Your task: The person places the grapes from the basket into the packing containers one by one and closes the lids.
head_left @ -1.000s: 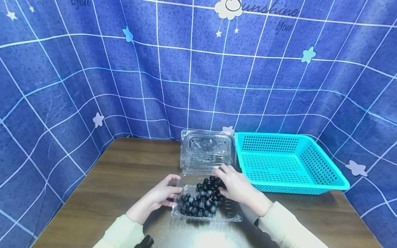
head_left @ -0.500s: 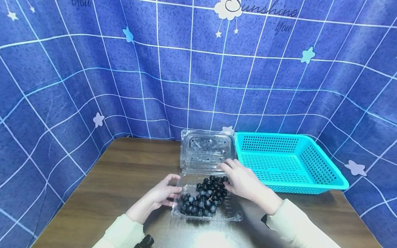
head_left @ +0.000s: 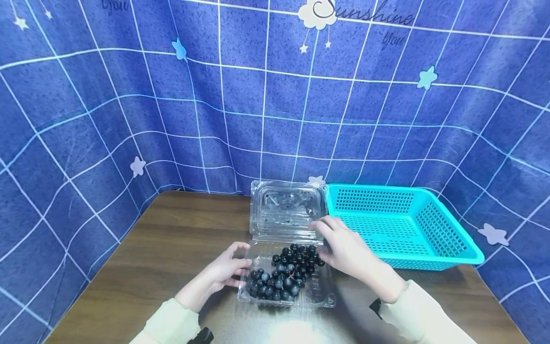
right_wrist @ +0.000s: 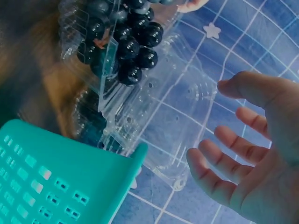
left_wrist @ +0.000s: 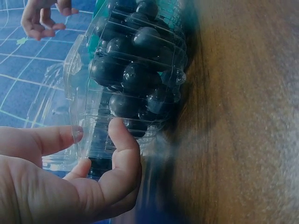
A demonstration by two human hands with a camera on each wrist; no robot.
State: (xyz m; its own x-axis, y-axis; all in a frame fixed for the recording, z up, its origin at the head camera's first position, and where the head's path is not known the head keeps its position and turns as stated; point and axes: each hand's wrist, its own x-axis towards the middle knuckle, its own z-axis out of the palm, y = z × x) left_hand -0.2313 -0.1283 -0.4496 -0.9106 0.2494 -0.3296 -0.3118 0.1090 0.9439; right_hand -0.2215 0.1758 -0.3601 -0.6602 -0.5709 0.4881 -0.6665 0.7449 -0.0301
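A clear plastic clamshell box (head_left: 318,289) sits on the table with its lid (head_left: 285,208) folded back. Inside lies a bunch of dark grapes (head_left: 279,279), a bit of stem showing between them. My left hand (head_left: 219,270) grips the box's left wall, thumb near the rim and other fingers (left_wrist: 122,161) against the outside. Over the box's right rim hovers my right hand (head_left: 343,246). From the right wrist, that hand (right_wrist: 252,149) appears with spread, gently bent fingers and nothing in them, apart from the grapes (right_wrist: 128,46).
A turquoise perforated basket (head_left: 386,234) stands right behind the box, beside its lid. The wooden table (head_left: 180,229) reaches back to a blue gridded curtain (head_left: 240,114) with stars on it.
My right hand has drawn away from the grapes, up and to the right, uncovering those at the bunch's right end. The left hand stays at the box wall.
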